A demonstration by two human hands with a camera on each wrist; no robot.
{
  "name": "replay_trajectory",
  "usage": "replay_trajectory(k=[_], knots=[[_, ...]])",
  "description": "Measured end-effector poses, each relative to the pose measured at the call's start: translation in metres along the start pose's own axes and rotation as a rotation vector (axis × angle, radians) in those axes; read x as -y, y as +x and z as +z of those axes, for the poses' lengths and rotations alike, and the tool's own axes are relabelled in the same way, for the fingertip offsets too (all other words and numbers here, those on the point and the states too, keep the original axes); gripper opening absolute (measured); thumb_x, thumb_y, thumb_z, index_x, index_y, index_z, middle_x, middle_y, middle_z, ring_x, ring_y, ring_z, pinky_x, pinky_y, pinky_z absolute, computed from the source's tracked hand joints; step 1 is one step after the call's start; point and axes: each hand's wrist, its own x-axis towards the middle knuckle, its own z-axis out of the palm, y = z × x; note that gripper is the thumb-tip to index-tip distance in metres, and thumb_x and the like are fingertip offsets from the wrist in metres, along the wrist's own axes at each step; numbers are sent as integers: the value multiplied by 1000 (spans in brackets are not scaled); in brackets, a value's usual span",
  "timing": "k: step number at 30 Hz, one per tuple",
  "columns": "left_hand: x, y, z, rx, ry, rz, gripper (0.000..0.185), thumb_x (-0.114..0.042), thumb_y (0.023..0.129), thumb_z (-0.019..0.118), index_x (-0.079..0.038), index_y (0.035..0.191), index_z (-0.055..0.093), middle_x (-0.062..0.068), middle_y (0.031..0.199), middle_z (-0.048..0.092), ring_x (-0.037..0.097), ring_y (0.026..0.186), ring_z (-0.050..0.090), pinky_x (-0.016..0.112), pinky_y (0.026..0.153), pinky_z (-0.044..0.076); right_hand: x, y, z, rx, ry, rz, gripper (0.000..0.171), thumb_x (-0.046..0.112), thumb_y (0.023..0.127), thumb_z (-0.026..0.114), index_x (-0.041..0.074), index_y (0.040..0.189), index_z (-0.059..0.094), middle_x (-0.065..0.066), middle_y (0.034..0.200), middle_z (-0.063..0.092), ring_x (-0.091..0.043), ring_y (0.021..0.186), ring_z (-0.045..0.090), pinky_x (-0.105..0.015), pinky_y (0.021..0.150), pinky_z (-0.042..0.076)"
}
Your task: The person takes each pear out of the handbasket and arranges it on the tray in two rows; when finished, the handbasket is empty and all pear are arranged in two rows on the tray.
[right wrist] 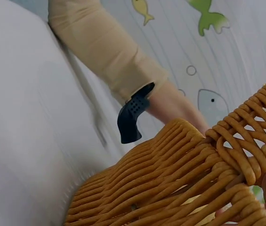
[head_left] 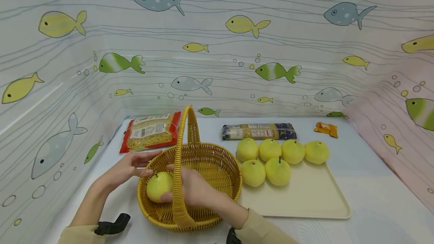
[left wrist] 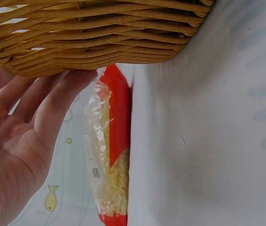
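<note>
A yellow-green pear (head_left: pixel 158 187) with a short stem sits low in the left side of a golden wicker basket (head_left: pixel 234 195). My right hand (head_left: pixel 194 187) reaches in under the basket's tall arched handle (head_left: pixel 178 161) and grips the pear, thumb on its near side and fingers on its far side. At the left rim, my left hand (head_left: pixel 130 165) rests with its fingers nearly straight and its thumb by the pear. In the left wrist view, that hand's fingertips pass behind the basket's rim.
A cream tray (head_left: pixel 315 195) holds several pears (head_left: pixel 278 171) right of the basket. Behind lie a red-edged bag of pasta (head_left: pixel 150 133), a long pasta packet (head_left: pixel 259 131) and a small orange wrapper (head_left: pixel 326 129). Fish-patterned sheets (head_left: pixel 217 59) wall in the table.
</note>
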Motion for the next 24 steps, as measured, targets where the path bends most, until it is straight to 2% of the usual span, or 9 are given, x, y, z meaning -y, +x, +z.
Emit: replay_trajectory(k=[5, 9, 16, 20, 24], knots=[[0, 0, -1, -1, 5, 1, 68, -20, 90, 70, -5, 151, 43, 21, 148, 49, 42, 134, 50, 67, 103, 38, -3, 1, 2, 39, -56, -62, 77, 39, 86, 77, 4, 147, 45, -4, 128, 63, -3, 113, 58, -17, 91, 46], [1, 0, -1, 2, -3, 1, 69, -19, 90, 70, -5, 151, 43, 21, 149, 48, 42, 135, 49, 67, 103, 38, -4, 0, 3, 27, -95, -87, 69, 37, 85, 78, 6, 141, 52, -4, 129, 62, -4, 115, 56, -19, 94, 44], [2, -1, 0, -4, 0, 6, 68, -20, 90, 70, -4, 151, 43, 21, 151, 45, 44, 137, 46, 63, 102, 42, -3, 0, 3, 40, -142, -71, 72, 41, 82, 80, 6, 140, 56, -7, 137, 58, -8, 122, 52, -21, 99, 42], [2, 0, 0, -4, -1, 8, 68, -20, 91, 70, -4, 151, 43, 21, 151, 45, 44, 137, 45, 61, 101, 43, -3, -1, 3, 57, -137, -85, 72, 40, 81, 81, 6, 139, 57, -7, 133, 58, -6, 118, 53, -19, 96, 42], [3, 1, -1, 2, -3, 15, 68, -19, 91, 70, -5, 151, 43, 21, 151, 45, 44, 137, 45, 58, 100, 45, -3, 0, 2, 92, -167, -99, 71, 40, 81, 81, 7, 139, 55, 1, 123, 62, -1, 109, 55, -17, 91, 43]])
